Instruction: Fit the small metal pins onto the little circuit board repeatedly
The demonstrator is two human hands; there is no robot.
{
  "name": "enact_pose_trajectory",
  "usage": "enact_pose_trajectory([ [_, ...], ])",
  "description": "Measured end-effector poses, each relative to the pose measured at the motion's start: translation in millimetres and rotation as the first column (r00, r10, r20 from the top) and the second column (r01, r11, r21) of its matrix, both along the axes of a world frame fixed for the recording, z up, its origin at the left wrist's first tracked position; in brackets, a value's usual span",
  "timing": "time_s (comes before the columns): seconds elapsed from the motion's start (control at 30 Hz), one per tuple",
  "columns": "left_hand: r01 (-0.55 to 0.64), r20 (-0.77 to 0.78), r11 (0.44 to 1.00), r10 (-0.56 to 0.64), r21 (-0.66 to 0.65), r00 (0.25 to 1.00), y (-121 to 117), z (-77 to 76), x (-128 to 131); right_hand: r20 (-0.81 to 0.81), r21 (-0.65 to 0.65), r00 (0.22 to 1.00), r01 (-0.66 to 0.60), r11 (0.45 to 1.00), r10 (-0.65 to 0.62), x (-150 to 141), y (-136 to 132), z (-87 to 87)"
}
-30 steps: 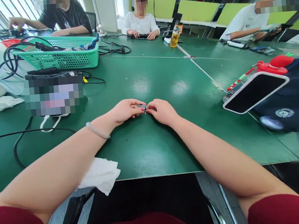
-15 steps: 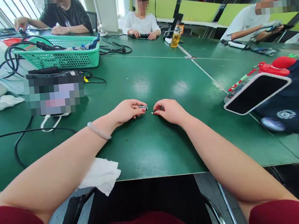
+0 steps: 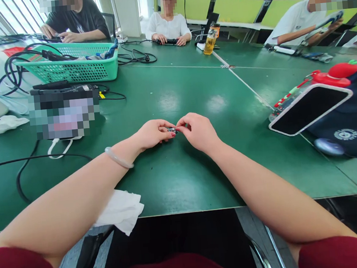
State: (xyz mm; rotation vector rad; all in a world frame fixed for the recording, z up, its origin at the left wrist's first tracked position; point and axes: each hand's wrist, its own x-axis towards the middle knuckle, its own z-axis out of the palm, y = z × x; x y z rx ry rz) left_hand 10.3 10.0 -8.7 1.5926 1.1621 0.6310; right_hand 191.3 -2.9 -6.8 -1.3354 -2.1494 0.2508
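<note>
Just above the green table [image 3: 175, 171], my left hand [image 3: 153, 134] pinches a small dark-and-silver part [image 3: 172, 130] between thumb and fingers. Its exact kind is too small to make out. My right hand [image 3: 198, 132] is closed in a pinch, its fingertips meeting the right end of that part. What the right fingertips hold there, a tiny piece if anything, is hidden. A pale bracelet [image 3: 118, 158] circles my left wrist.
A white tissue [image 3: 122, 209] lies by the front edge under my left forearm. To the left are a green basket [image 3: 72, 68] and black cables. At right, a phone [image 3: 310, 110] leans on a dark blue bag [image 3: 352, 114]. Other people sit around the table.
My right hand has moved left and slightly up, closing the gap to the small part in my left hand. The tiny piece seen at its fingertips is now hidden. My left hand is nearly still.
</note>
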Motion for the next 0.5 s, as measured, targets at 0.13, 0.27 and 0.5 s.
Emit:
enact_pose_trajectory([
  [0.13, -0.012, -0.006, 1.0, 0.012, -0.011, 1.0, -0.5, 0.8, 1.3, 0.003, -0.016, 1.0, -0.013, 1.0, 0.013, -5.2, 0.0, -3.0],
  [0.27, -0.012, -0.01, 1.0, 0.012, -0.023, 1.0, -1.1, 2.9, 0.8, -0.006, -0.012, 1.0, -0.023, 1.0, 0.023, -5.1, 1.0, -4.8],
  [0.5, -0.035, 0.045, 0.999, 0.035, -0.018, 0.998, 0.1, 1.9, -1.6, -0.108, 0.021, 0.993, -0.043, 0.999, 0.045, -1.4, 2.4, -3.7],
])
